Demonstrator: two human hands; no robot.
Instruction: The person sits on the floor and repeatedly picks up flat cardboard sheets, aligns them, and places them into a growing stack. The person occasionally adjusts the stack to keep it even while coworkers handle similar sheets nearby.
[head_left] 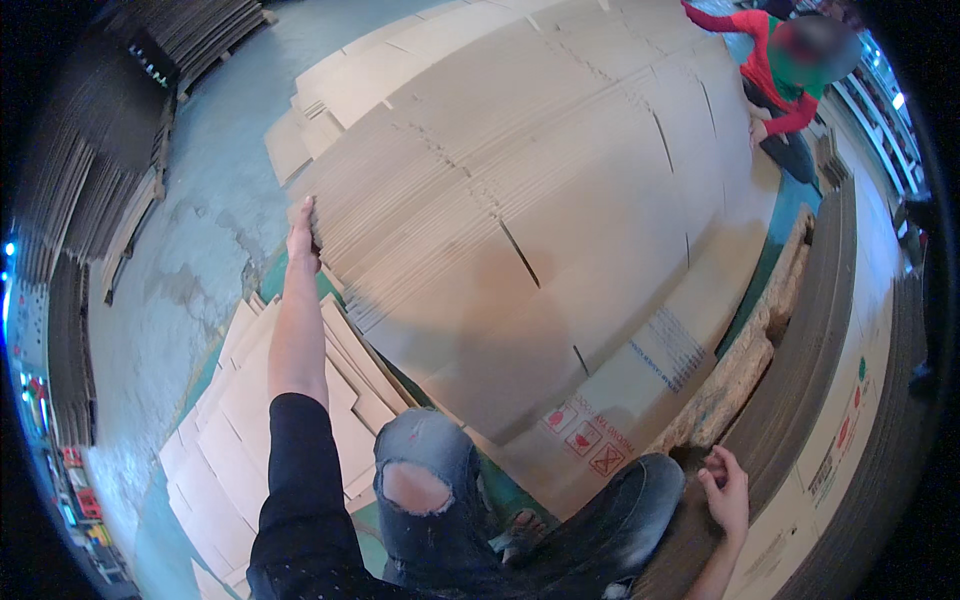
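A large fanned stack of flat brown cardboard sheets (600,200) lies in front of me, its layers stepped toward the left. My left hand (303,232) reaches out with a straight arm and rests against the stack's left edge, fingers pointing away from me; part of them is hidden by the edge. Low on the right, my right hand (728,492) hovers by my bent knee with loosely curled fingers apart and nothing in them. Closest to it is another pile of cardboard (800,370) on the right. Red and blue print marks the near sheet.
Across the stack at the far right, a person in red and green (778,75) has a hand at its edge. Loose cardboard pieces (240,430) lie at my left. A rough wooden beam (740,380) runs along the right. More cardboard piles (110,130) stand across the grey floor.
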